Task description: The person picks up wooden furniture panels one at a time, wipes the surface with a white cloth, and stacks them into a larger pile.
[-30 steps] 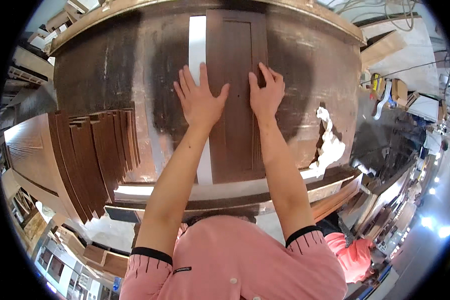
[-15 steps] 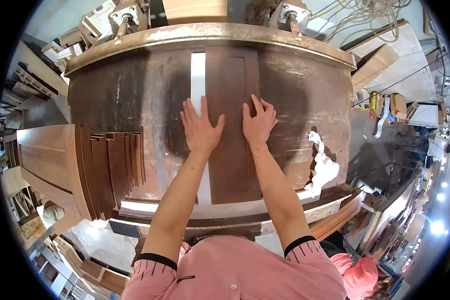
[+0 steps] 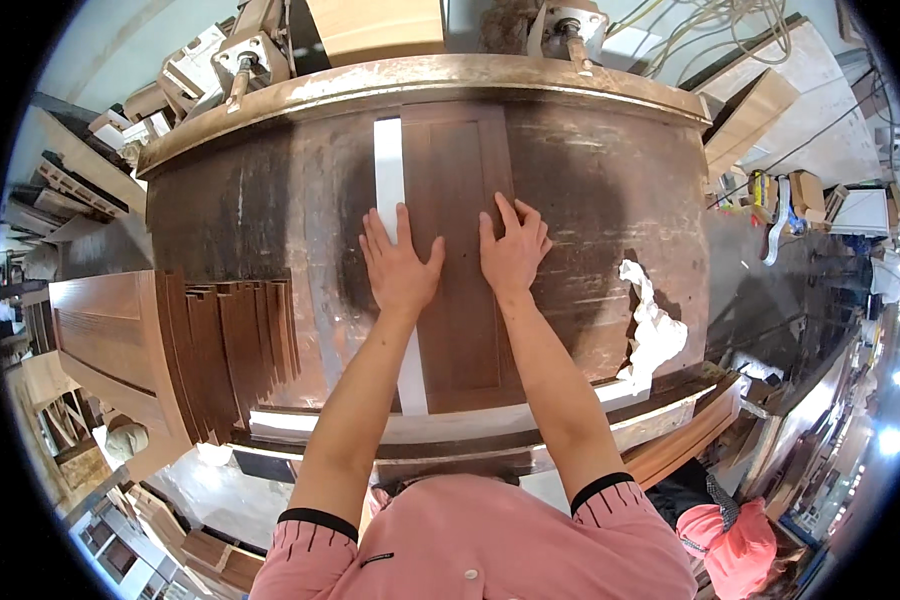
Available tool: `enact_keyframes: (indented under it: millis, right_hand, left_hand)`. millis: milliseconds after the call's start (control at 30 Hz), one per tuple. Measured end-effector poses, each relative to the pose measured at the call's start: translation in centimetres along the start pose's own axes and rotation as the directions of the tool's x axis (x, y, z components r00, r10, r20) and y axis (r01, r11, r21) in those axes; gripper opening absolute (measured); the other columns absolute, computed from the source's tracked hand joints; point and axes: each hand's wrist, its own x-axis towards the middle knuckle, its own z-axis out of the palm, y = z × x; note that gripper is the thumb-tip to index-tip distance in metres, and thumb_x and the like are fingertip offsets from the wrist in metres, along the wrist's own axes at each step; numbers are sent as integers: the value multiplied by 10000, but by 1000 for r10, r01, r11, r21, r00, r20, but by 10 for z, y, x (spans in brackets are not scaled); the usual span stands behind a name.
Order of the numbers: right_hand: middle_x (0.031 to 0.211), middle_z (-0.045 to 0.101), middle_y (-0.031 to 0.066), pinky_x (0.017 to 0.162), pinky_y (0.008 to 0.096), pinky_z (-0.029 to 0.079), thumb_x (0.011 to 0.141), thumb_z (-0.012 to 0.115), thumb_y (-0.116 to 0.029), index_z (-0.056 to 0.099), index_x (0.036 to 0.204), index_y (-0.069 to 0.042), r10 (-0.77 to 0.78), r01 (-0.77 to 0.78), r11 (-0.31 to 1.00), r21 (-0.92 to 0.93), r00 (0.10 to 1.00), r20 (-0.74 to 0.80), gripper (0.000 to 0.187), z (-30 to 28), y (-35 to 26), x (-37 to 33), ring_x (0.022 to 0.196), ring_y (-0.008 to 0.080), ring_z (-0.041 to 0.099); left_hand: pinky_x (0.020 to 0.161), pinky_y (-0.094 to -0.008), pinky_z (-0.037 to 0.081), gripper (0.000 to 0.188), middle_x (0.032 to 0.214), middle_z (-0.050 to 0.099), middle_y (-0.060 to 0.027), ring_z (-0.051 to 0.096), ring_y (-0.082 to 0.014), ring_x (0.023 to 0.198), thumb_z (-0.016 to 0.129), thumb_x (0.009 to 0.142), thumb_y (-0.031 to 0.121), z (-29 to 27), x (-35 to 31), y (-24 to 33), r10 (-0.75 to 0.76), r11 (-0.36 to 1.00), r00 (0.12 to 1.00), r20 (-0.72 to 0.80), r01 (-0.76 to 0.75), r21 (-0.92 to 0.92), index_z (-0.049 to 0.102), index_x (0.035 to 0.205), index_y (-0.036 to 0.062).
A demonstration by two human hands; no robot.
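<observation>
A brown wooden cabinet door panel (image 3: 457,330) with a recessed middle lies lengthwise on the worn bench (image 3: 590,180). Along its left edge runs a white strip (image 3: 387,160), partly covered by my hand and forearm. My left hand (image 3: 402,265) lies with fingers spread across the strip and the panel's left edge. On the panel's right edge rests my right hand (image 3: 513,245), its thumb and index finger stretched out and the other fingers somewhat bent. Neither hand grasps anything.
Several brown panels (image 3: 235,340) stand stacked on edge at the left. A crumpled white cloth or paper (image 3: 652,330) lies at the bench's right. Two metal screw clamps (image 3: 242,75) sit behind the far rail (image 3: 420,75). Another person in a pink shirt (image 3: 735,540) is at lower right.
The whole view has shifted slightly, with the bench appearing a little lower. Both hands keep their places on the panel and strip.
</observation>
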Motion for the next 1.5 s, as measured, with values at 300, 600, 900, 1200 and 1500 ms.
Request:
enact_keyframes:
  millis: [300,600,900,1200,1500]
  right_hand:
    - [1317,528,97,1054,543,348,933,648,-360,621,1332,-250,-17,17,998,-67,1000,5,415,7,3,-1,1240,329,482]
    - [1375,514,104,1074,548,335,900,675,-359,570,1380,-265,0,1,1000,-27,999,36,500,0,3,7,1273,334,474]
    - [1518,403,90,1191,582,160,832,753,-390,472,1429,-107,5,7,998,-67,984,179,718,-72,49,-132,1441,314,308]
    - [1088,699,202,863,458,530,815,776,-252,537,1217,-70,294,-358,909,211,913,285,501,-139,11,-117,1039,388,675]
    - [1064,711,51,886,273,520,941,695,-154,652,1194,-48,-290,-150,673,725,847,444,277,-180,-36,-181,991,100,642]
  left_hand:
    - [1207,-543,199,799,1555,235,-336,213,-469,1474,615,932,474,1,-3,-2,-5,999,1000,7,6,-51,291,1563,104]
    - [1228,-508,160,807,1570,215,-319,187,-428,1493,586,933,508,-7,7,5,-26,1000,998,54,27,-16,287,1565,104]
    - [1196,-568,175,677,1564,273,-304,243,-462,1462,568,985,384,-16,-59,-35,114,984,988,100,-99,-150,341,1543,75]
    - [1185,-542,234,472,1494,455,-228,371,-400,1425,586,984,320,-60,-154,-58,0,934,964,265,95,-346,570,1385,72]
    - [949,-393,491,615,1297,617,-175,603,-247,1146,689,932,325,-156,-81,50,-136,269,844,519,536,-800,492,1394,-30]
